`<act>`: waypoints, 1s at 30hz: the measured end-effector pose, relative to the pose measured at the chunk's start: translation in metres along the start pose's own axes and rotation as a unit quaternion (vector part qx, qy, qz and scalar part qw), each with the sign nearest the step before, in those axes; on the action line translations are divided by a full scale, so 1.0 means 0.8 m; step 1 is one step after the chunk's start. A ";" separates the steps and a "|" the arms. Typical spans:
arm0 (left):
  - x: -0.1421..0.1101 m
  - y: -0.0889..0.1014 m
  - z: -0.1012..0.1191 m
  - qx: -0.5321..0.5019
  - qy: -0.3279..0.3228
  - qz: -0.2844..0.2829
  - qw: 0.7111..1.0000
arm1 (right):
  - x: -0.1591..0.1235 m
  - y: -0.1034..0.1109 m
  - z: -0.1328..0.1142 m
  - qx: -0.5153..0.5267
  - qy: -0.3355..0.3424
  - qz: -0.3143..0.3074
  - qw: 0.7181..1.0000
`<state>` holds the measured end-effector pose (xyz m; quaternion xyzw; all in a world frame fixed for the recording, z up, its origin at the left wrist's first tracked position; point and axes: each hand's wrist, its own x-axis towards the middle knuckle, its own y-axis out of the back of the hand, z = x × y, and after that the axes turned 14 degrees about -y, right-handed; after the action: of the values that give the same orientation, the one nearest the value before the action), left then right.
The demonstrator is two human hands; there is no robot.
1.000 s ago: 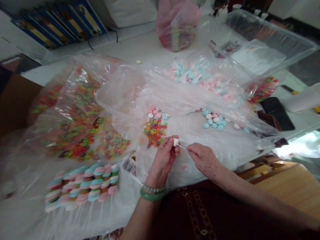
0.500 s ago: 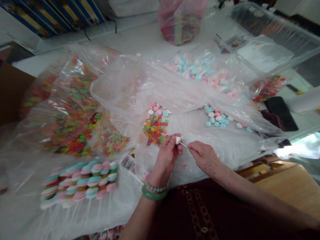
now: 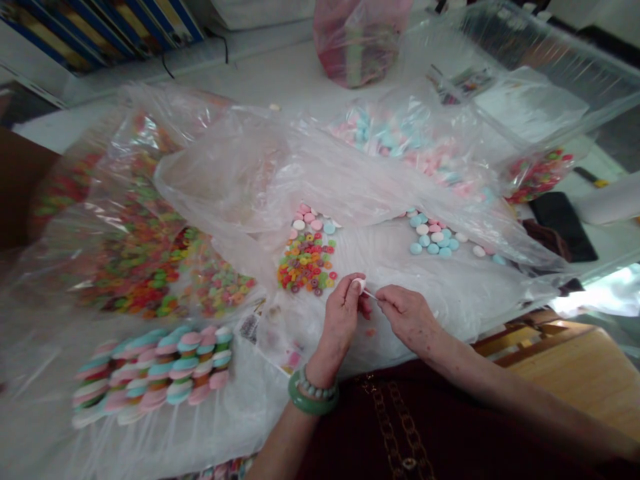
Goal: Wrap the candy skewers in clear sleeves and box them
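Between the thumb and fingers of my left hand (image 3: 345, 310) is a white marshmallow (image 3: 359, 285). A thin white stick (image 3: 371, 295) meets it from the right, its other end pinched in my right hand (image 3: 405, 313); how deep the stick goes in is hidden. Just left of my hands lies a pile of colourful gummy rings (image 3: 306, 263), with loose pink, white and blue marshmallows (image 3: 313, 219) behind it. More loose marshmallows (image 3: 434, 233) lie behind my right hand. At the lower left, rows of finished-looking skewers (image 3: 155, 367) of stacked marshmallows and gummy rings lie side by side.
A big clear bag of gummy rings (image 3: 145, 227) spreads over the left. Behind is a bag of pastel marshmallows (image 3: 400, 137). A pink bag (image 3: 357, 47), a clear plastic bin (image 3: 540, 73) and a black phone-like object (image 3: 565, 227) stand or lie farther off. A wooden stool (image 3: 580, 373) is at right.
My left hand has shifted slightly right, toward my right hand, and its fingers now cover more of the marshmallow. Less of the stick shows between the hands. The view has tilted slightly.
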<state>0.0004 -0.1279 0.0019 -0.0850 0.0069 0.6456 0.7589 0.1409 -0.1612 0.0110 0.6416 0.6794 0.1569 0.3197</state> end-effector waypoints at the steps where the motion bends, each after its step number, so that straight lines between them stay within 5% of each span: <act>1: -0.001 -0.001 -0.001 0.012 -0.004 0.003 1.000 | 0.000 0.000 -0.001 -0.004 -0.004 -0.004 1.000; 9: -0.011 -0.022 0.001 0.188 -0.090 0.057 0.976 | 0.017 -0.020 -0.016 -0.062 -0.002 0.017 0.998; 18: -0.003 -0.008 0.007 0.279 -0.091 0.030 0.955 | 0.009 0.012 -0.008 -0.097 0.028 -0.013 0.995; 24: -0.010 -0.018 0.004 0.352 -0.120 -0.023 0.928 | 0.015 -0.009 -0.010 -0.037 -0.003 0.007 0.999; 27: -0.015 -0.006 0.008 0.348 -0.122 -0.035 0.929 | 0.020 -0.008 -0.011 0.010 -0.016 -0.006 1.000; 30: -0.020 0.026 0.010 0.378 -0.133 0.052 0.915 | 0.019 0.005 0.001 0.047 -0.049 0.011 0.998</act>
<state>-0.0236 -0.1395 0.0094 0.2952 0.1535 0.6387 0.6938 0.1448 -0.1458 0.0093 0.6703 0.6624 0.0967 0.3203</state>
